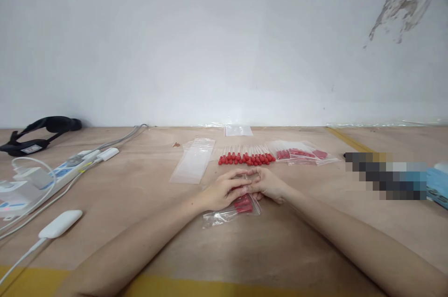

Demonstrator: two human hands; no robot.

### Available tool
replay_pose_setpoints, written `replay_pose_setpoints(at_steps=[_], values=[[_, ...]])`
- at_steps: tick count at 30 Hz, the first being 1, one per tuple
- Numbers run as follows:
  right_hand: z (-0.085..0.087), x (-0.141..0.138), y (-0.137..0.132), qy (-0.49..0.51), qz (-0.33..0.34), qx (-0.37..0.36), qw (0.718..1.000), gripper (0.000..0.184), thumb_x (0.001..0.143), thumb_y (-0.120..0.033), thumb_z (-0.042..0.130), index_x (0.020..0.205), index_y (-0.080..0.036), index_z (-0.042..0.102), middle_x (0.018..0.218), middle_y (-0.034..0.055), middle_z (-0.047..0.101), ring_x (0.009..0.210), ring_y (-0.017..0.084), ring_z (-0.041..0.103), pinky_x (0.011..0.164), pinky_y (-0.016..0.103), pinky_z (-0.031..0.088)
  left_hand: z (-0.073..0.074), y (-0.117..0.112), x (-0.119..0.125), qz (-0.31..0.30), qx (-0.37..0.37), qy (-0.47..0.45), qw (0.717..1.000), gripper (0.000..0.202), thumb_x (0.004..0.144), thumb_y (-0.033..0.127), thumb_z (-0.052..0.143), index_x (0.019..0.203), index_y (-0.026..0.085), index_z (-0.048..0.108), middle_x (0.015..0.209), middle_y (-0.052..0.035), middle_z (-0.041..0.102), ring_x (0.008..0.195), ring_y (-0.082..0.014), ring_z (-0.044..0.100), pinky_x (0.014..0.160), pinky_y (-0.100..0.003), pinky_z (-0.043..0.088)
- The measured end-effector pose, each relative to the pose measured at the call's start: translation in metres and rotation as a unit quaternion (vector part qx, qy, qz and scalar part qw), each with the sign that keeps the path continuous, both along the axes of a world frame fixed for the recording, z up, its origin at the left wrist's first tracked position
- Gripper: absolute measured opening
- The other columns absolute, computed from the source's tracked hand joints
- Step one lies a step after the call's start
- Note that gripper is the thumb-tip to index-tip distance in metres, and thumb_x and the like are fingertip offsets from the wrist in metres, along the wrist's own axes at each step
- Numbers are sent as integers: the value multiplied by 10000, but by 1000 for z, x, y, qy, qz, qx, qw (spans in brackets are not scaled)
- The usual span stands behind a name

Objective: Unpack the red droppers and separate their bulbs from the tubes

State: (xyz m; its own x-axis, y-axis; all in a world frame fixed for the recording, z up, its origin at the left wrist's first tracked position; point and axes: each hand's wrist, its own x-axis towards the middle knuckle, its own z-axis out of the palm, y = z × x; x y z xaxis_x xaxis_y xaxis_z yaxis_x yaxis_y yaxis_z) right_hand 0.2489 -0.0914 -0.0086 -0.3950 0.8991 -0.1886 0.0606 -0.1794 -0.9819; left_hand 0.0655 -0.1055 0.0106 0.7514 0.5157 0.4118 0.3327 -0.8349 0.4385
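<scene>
Left hand (224, 190) and right hand (269, 184) pinch clear bag (224, 216) at far end, apparently sealing; next calls for even pressure.

Red-tipped sticks (247, 162) fwd — tbl (224, 255) free nearside; pwr strip (65, 172) blocks L.

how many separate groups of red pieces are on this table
3: a loose row mid-table, the overlapping bags to its right, and the clear bag at the left hand and right hand, which partly hide it.
</scene>
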Motion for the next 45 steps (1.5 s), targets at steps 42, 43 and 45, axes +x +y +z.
replay_pose_setpoints(at_steps=[42, 43, 45], values=[[-6, -10, -2, -56, -99, 168, 979, 214, 567, -73, 519, 709, -201, 423, 431, -109, 418, 376, 56, 389, 388, 170, 304, 3, 21, -11, 1, 164, 76, 983, 247, 861, 91, 312, 907, 160, 544, 1005, -67, 582, 1072, -161, 461, 924, -317, 389], [-7, -8, -1, -69, -83, 192, 975, 164, 572, -79, 513, 662, -195, 440, 436, -95, 433, 393, 62, 404, 402, 179, 321, 2, 23, -12, -1, 153, 61, 986, 254, 856, 82, 307, 917, 158, 541, 1025, -74, 576, 1057, -160, 474, 912, -316, 398], [-9, -4, 1, -101, -55, 209, 971, 90, 595, -99, 498, 630, -180, 516, 477, -56, 510, 451, 89, 470, 457, 210, 385, 1, 24, -13, -5, 130, 39, 991, 264, 847, 74, 303, 930, 160, 538, 1072, -84, 564, 1037, -160, 494, 897, -319, 408]])
